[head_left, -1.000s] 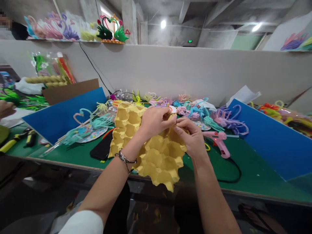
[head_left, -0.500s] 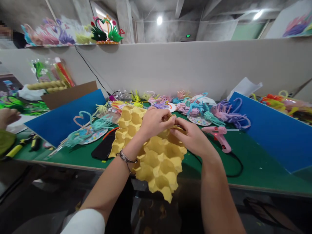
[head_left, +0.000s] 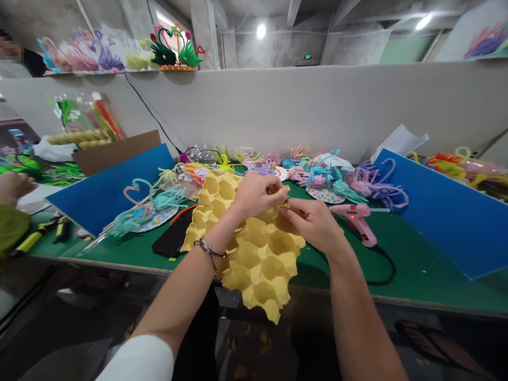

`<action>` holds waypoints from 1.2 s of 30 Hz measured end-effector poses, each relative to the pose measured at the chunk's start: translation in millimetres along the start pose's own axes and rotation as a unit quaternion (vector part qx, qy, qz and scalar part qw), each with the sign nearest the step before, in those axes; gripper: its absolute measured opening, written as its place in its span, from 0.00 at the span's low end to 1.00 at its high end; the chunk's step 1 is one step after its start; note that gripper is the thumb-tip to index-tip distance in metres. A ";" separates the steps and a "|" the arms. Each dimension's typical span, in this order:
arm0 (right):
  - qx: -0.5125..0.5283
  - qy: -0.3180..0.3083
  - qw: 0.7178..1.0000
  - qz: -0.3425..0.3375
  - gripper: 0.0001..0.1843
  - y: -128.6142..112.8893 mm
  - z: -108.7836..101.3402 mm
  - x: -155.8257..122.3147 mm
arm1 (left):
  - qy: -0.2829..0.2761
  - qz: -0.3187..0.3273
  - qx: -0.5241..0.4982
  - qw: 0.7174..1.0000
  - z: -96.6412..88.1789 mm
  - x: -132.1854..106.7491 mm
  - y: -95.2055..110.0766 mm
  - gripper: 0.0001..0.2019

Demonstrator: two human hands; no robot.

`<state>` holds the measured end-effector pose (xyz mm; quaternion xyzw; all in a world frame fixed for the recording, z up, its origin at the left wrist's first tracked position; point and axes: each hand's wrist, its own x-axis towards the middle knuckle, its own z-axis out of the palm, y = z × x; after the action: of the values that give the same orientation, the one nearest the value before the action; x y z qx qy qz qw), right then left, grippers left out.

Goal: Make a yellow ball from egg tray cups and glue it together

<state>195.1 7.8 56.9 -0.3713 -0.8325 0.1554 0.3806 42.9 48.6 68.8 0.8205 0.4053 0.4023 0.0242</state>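
Note:
A yellow egg carton tray (head_left: 260,259) with a ragged outline slants over the table's front edge, its lower tip hanging past it. My left hand (head_left: 260,194) pinches the tray's far right edge between thumb and bent fingers. Right beside it, my right hand (head_left: 315,219) grips the same edge, fingers closed around it. The two hands' fingertips nearly meet, and the bit of carton between them is mostly hidden. A pink glue gun (head_left: 359,219) with a small red light lies to the right of my right hand.
Blue boards (head_left: 115,188) stand at both sides. Pastel pipe-cleaner swans (head_left: 148,203) and bundles line the back of the green table (head_left: 416,264). A black phone-like slab (head_left: 169,241) lies left of the tray. Far left are pliers (head_left: 34,238) and another person's hand (head_left: 16,185).
Both hands stay on the same edge of the tray, with only slight shifts of the fingers. The tray's lower tip has risen a little.

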 end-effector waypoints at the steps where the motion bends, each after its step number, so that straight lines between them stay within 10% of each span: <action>1: -0.002 0.003 1.000 -0.001 0.15 0.0 0.5 -0.4 | 0.000 0.000 0.005 1.000 0.0 0.1 0.6 0.16; 23: -0.115 -0.029 0.991 -0.062 0.14 -7.6 -12.0 -5.8 | -0.014 0.007 -0.010 1.000 -3.0 -3.3 9.3 0.15; 29: -0.178 -0.159 0.971 0.011 0.14 -14.3 -28.4 -4.1 | -0.058 0.021 -0.007 0.998 7.3 1.1 18.9 0.15; 36: -0.158 -0.147 0.976 0.012 0.21 -9.2 -20.4 -2.2 | -0.145 0.059 -0.074 0.985 10.6 10.4 10.2 0.14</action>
<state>206.7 -0.5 74.3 -0.4098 -0.8889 0.0793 0.1885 60.3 51.8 72.1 0.8885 0.3174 0.3089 0.1199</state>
